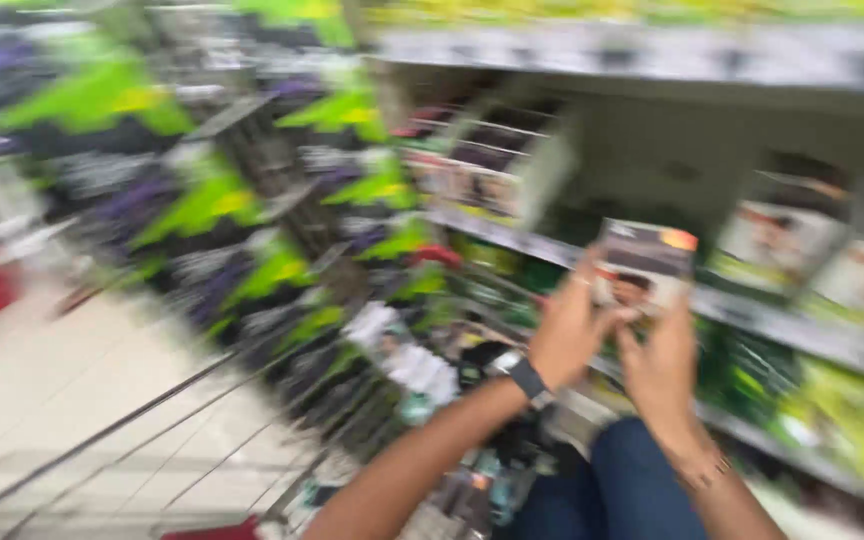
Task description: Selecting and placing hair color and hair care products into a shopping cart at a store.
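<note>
The head view is heavily blurred by motion. Both hands hold up a small flat box (pixel 642 265), dark grey with an orange corner and a picture on its front, before a shop shelf. My left hand (pixel 567 330) grips its left edge, and a dark wristwatch (pixel 524 377) sits on that wrist. My right hand (pixel 660 368) grips the box's lower right side, with a thin bracelet on its wrist. A blue-clad knee (pixel 622 490) shows below the hands.
Shop shelves (pixel 752 310) run across the right, stocked with similar boxes and green packs. More shelves with green tags (pixel 202 205) line the aisle to the left. A wire trolley (pixel 282 460) with packets stands below. Pale floor tiles (pixel 42 390) lie at the left.
</note>
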